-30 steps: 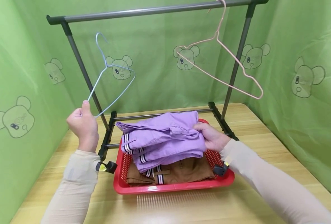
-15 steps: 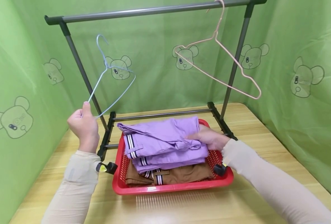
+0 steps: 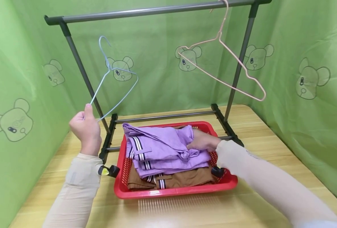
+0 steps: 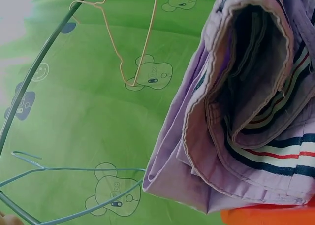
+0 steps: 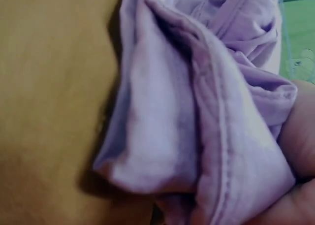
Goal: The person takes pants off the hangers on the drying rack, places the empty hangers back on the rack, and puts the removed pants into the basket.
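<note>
My left hand (image 3: pixel 87 129) grips one end of a light blue wire hanger (image 3: pixel 109 67), its hook pointing up and the rest of the wire slanting away to the right. Folded purple pants (image 3: pixel 160 139) with a striped waistband lie in layers in the red basket (image 3: pixel 180 191). At their right end my right hand (image 3: pixel 204 140) holds the fabric, thumb on top; the other fingers are mostly hidden. In the right wrist view, the purple cloth (image 5: pixel 236 136) is pinched between thumb and finger. Brown pants (image 3: pixel 185 180) lie folded underneath.
A grey metal rack (image 3: pixel 145 12) stands behind the basket, its feet on the wooden table (image 3: pixel 271 164). From its bar, on the right, hangs a pink wire hanger (image 3: pixel 219 36). Green curtains (image 3: pixel 157 91) with bear prints enclose the back and sides.
The purple pants have come down lower into the basket. My right hand has shifted left and inward along them, bunching the fabric. The left hand with the blue hanger has barely moved.
</note>
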### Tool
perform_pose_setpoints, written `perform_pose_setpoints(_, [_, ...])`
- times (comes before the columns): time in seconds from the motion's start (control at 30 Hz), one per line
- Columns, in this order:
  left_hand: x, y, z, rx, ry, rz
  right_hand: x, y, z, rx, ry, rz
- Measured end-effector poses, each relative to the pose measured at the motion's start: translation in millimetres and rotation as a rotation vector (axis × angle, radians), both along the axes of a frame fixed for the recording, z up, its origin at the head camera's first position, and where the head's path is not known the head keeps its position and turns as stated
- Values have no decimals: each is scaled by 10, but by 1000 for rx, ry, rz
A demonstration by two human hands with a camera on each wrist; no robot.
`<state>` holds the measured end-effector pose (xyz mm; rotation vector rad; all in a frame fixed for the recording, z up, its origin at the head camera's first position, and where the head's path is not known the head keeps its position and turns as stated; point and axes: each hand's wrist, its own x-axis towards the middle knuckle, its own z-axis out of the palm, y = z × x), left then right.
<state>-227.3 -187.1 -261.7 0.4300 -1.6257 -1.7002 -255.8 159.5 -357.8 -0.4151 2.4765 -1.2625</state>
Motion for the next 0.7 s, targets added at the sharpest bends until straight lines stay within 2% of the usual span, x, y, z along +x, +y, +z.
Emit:
perform_pose_setpoints(0.23, [-26, 9, -18, -15, -15, -1, -38, -101, -14, 201, 103, 34])
perform_pose_setpoints(0.47, [-57, -12, -27, -2, -36, 5, -104, -180, -32, 417, 224, 110])
perform_pose_setpoints(0.6, [-56, -19, -34, -5, -36, 9, -124, -207, -64, 493, 277, 157])
perform_pose_setpoints(0.7, [-58, -20, -40, -16, -29, 2, -121, -234, -82, 529, 262, 159])
